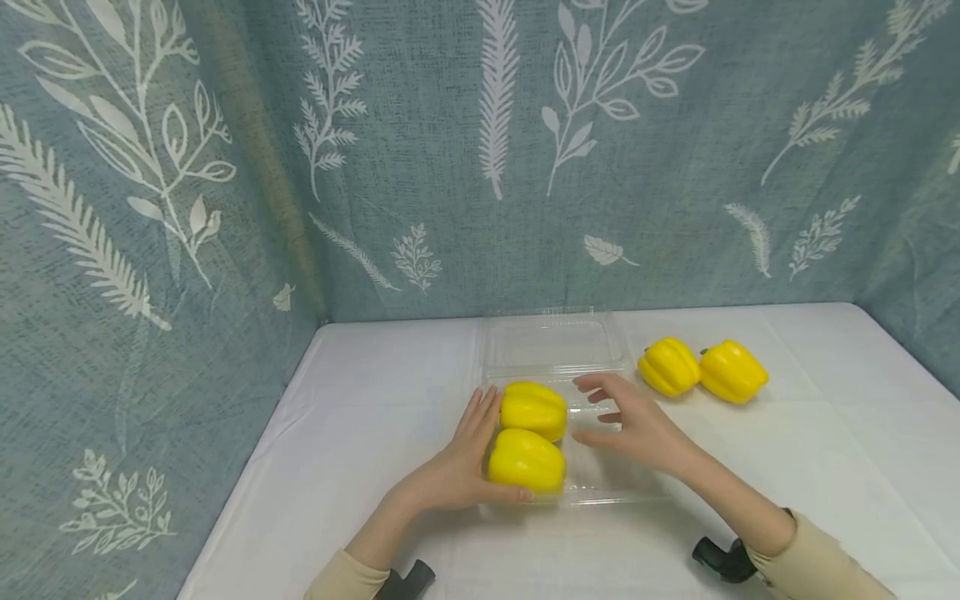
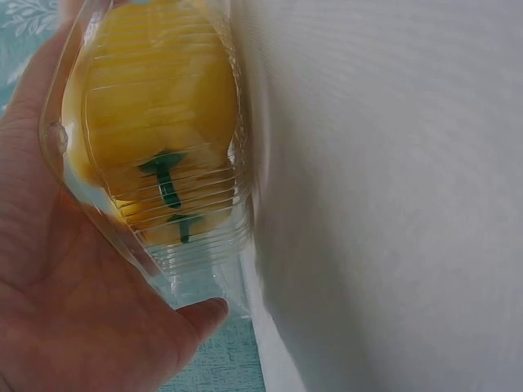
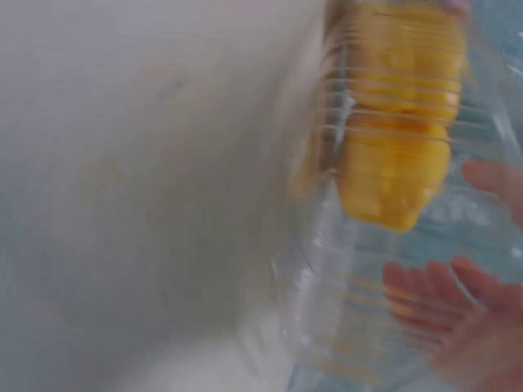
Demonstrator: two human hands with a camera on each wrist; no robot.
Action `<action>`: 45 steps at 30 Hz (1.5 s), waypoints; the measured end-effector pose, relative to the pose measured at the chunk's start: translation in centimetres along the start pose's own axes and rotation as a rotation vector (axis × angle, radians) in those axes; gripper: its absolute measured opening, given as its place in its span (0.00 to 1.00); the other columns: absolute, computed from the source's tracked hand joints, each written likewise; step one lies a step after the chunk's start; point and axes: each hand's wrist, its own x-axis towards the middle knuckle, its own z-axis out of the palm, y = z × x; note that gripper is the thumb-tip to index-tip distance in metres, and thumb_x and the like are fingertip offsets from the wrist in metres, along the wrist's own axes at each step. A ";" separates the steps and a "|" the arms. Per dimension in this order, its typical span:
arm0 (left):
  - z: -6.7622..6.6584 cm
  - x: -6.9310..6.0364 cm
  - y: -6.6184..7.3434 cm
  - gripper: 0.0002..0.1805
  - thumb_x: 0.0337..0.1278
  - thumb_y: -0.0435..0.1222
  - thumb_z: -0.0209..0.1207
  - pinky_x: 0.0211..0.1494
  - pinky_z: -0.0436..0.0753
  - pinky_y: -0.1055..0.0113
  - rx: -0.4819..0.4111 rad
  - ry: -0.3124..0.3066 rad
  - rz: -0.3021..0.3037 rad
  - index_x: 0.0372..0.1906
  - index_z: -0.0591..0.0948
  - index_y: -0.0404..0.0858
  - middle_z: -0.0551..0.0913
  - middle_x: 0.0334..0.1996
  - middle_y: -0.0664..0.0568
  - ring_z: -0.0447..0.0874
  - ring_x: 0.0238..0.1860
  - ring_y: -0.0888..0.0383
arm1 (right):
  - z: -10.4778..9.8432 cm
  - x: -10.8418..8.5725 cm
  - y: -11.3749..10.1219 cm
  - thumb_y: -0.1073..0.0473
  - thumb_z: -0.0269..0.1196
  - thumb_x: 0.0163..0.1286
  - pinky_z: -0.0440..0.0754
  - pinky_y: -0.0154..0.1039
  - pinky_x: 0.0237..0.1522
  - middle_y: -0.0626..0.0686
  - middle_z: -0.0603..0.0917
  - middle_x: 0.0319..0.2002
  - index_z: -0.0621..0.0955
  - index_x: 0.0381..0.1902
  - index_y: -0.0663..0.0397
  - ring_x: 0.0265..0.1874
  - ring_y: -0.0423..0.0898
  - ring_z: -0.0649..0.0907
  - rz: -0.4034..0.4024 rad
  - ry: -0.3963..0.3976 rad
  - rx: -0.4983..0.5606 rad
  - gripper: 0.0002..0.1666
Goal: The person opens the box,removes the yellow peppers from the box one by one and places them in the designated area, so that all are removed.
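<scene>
A clear plastic clamshell container [image 1: 607,479] lies on the table with its hinged lid [image 1: 555,343] folded back. Two yellow bell peppers sit in its left half, one behind [image 1: 534,408] and one in front [image 1: 527,462]. My left hand [image 1: 463,467] rests along the left side, fingers straight beside the peppers and thumb along the front edge. In the left wrist view, green stems show through the ribbed wall. Over the right half hovers my right hand [image 1: 637,421], fingers spread and slightly bent, with nothing between them. The right wrist view is blurred.
Two more yellow bell peppers, a left one [image 1: 669,367] and a right one [image 1: 733,372], lie touching on the table right of the container. White cloth covers the table [image 1: 390,367]. A blue-green leaf-patterned curtain [image 1: 450,167] hangs behind and at both sides.
</scene>
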 end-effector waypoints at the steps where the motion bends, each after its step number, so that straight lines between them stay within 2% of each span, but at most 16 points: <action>1: 0.0 0.0 0.0 0.71 0.42 0.62 0.69 0.74 0.40 0.44 -0.001 -0.001 0.000 0.78 0.33 0.40 0.28 0.78 0.49 0.18 0.75 0.59 | 0.2 0.2 0.1 0.59 0.73 0.58 0.82 0.47 0.50 0.61 0.75 0.59 0.71 0.63 0.58 0.55 0.57 0.77 0.009 -0.012 0.001 0.36; 10: -0.1 0.0 0.0 0.71 0.42 0.62 0.69 0.74 0.39 0.44 -0.007 -0.009 -0.003 0.78 0.33 0.42 0.27 0.77 0.50 0.17 0.74 0.60 | 1.5 1.4 0.4 0.62 0.71 0.59 0.83 0.47 0.50 0.60 0.74 0.61 0.70 0.64 0.60 0.56 0.59 0.76 0.041 -0.060 0.039 0.37; 19: 0.0 0.1 0.1 0.71 0.41 0.62 0.70 0.74 0.40 0.43 0.001 0.004 -0.001 0.78 0.33 0.43 0.24 0.77 0.49 0.17 0.74 0.58 | 2.4 2.1 0.5 0.57 0.73 0.58 0.82 0.46 0.51 0.58 0.74 0.61 0.69 0.65 0.58 0.57 0.58 0.76 0.048 -0.087 0.020 0.39; 25: 0.1 0.0 0.2 0.72 0.38 0.63 0.71 0.72 0.45 0.39 0.008 0.030 -0.016 0.78 0.35 0.45 0.23 0.76 0.50 0.18 0.75 0.56 | 2.7 2.3 0.6 0.58 0.73 0.59 0.82 0.46 0.51 0.58 0.74 0.61 0.68 0.66 0.58 0.57 0.57 0.75 0.030 -0.105 0.006 0.40; 30: 0.1 -0.1 0.3 0.73 0.37 0.63 0.71 0.73 0.46 0.41 0.016 0.040 -0.030 0.78 0.33 0.45 0.22 0.76 0.47 0.20 0.75 0.54 | 2.9 2.6 0.5 0.59 0.72 0.59 0.81 0.45 0.52 0.59 0.73 0.62 0.68 0.67 0.59 0.58 0.57 0.75 0.034 -0.113 0.001 0.40; 37: 0.2 0.0 0.3 0.75 0.35 0.65 0.71 0.74 0.45 0.44 0.020 0.039 -0.057 0.77 0.32 0.43 0.22 0.76 0.47 0.20 0.75 0.54 | 3.1 2.8 0.6 0.59 0.72 0.59 0.81 0.45 0.52 0.60 0.72 0.63 0.67 0.67 0.60 0.58 0.58 0.74 0.046 -0.122 0.001 0.41; 45: 0.2 -0.1 0.3 0.74 0.36 0.64 0.71 0.73 0.47 0.41 -0.006 0.032 -0.066 0.78 0.33 0.46 0.21 0.76 0.51 0.21 0.75 0.53 | 3.2 2.9 0.6 0.59 0.72 0.59 0.80 0.47 0.54 0.59 0.74 0.62 0.68 0.66 0.60 0.58 0.56 0.75 0.052 -0.120 -0.002 0.40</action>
